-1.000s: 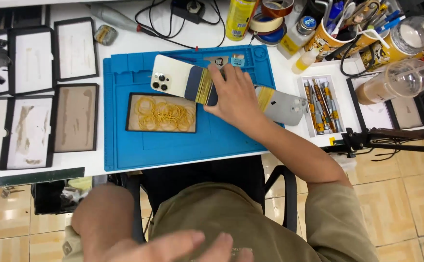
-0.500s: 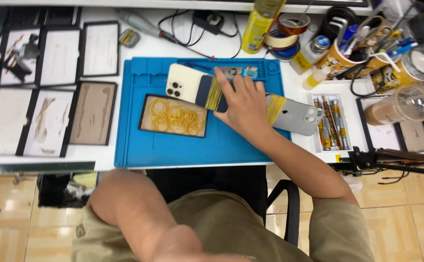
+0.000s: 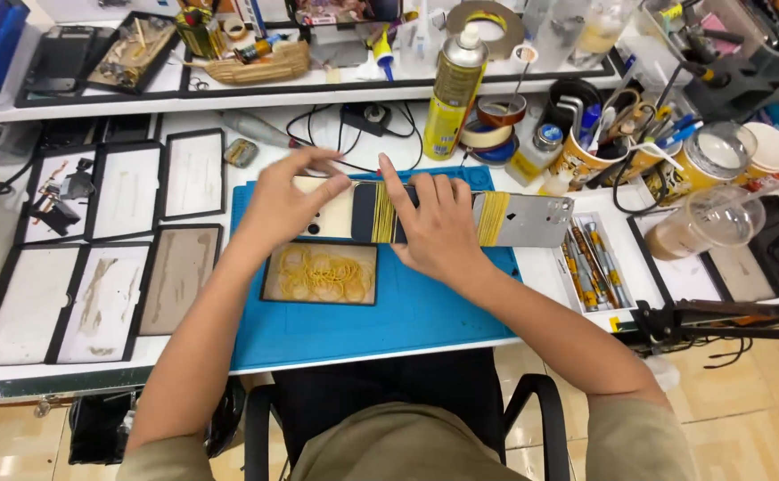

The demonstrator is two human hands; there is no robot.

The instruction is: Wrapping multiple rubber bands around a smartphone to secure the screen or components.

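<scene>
Phones lie in a row across the blue work mat (image 3: 425,312). A cream phone (image 3: 332,214) is on the left, a silver phone (image 3: 532,220) on the right, and yellow rubber bands (image 3: 383,214) wrap the stack between them. My left hand (image 3: 287,196) grips the cream phone's end with fingers over its top edge. My right hand (image 3: 434,227) presses flat on the middle of the stack, fingers pointing away from me. A black tray of loose yellow rubber bands (image 3: 321,273) sits just in front of my hands.
Several black-framed trays (image 3: 95,258) lie left of the mat. A yellow spray can (image 3: 454,89), tape rolls (image 3: 492,125), cups of tools (image 3: 603,147), a clear plastic cup (image 3: 701,223) and a case of screwdrivers (image 3: 590,263) crowd the back and right. A chair (image 3: 532,401) is below.
My left hand rose from my lap to the cream phone's end. The right hand stayed on the banded stack. The camera view shifted closer over the desk.
</scene>
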